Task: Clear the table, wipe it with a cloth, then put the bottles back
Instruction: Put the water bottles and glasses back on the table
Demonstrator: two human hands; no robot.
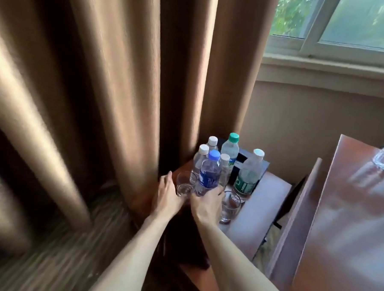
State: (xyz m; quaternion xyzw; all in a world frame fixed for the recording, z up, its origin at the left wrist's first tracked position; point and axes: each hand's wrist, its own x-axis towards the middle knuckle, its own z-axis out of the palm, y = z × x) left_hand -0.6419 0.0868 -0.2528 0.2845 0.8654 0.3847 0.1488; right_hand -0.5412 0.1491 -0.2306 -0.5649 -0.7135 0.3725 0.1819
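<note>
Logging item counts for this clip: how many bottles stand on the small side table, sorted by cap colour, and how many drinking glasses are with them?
White-capped bottles: 4 (first at)
Blue-capped bottle: 1
Green-capped bottle: 1
Drinking glasses: 2 (left glass, right glass)
Total: 8 on the side table

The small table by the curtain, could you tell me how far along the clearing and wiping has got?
Early, it seems. Nothing looks cleared: six bottles and two glasses stand on the small table. In hand: the right hand grips the blue-capped bottle near its base, and the left hand is at the left glass. No cloth is visible, so wiping and replacing the bottles remain.
</note>
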